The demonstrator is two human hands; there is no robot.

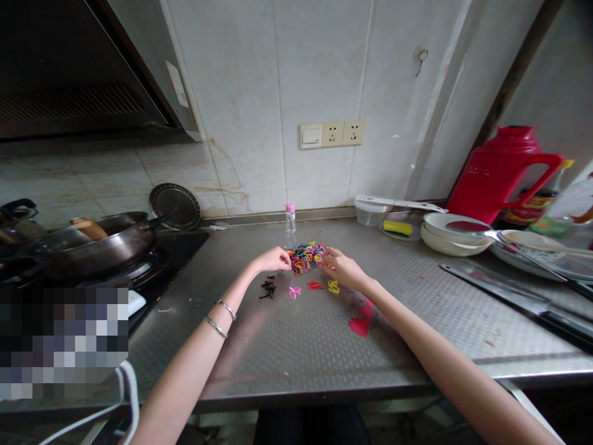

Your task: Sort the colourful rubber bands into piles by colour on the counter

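A heap of small colourful rubber bands (306, 256) lies on the steel counter (301, 346). My left hand (274, 259) rests at the heap's left edge, its fingers pinched together at the bands. My right hand (340, 267) is at the heap's right edge, fingers curled into it. In front of the heap lie small sorted clusters: black bands (268, 288), pink bands (294, 292), red bands (314, 285) and yellow bands (333, 286). Two thin bracelets circle my left wrist (222, 316).
A small bottle with a pink cap (290, 217) stands behind the heap. A wok (92, 244) sits on the stove at left. At right are bowls (451, 232), a red thermos jug (498, 173), a sponge (397, 227) and a knife (514, 296).
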